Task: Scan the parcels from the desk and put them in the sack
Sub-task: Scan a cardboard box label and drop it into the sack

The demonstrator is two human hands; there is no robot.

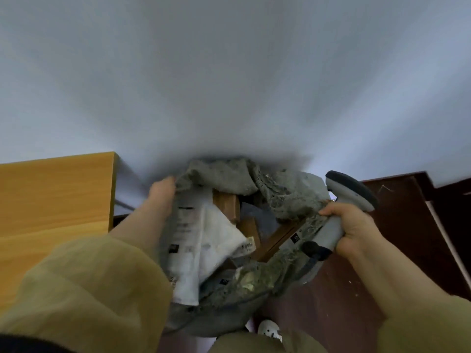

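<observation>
Here the sack (288, 194) is held open beside the edge of the desk (56, 194), a white mailer parcel (211, 233) and brown boxes (226, 202) inside. The barcode scanner (349, 192) is clamped by the curled fingers of the right hand (354, 225). Fingers of the left hand (163, 192) are buried in the sack rim; their closure cannot be told. If that hold slips, the mouth could collapse and parcels spill. Room is narrowed between desk and dark wooden furniture (420, 225).

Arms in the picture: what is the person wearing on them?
Loose, thin sleeves in a dull yellow-green, a bit see-through. The left sleeve is baggy and wrinkled; the right sleeve shows only at the bottom corner. Past the cuffs the left forearm and right forearm are bare, with no watch or bracelet in view.
</observation>
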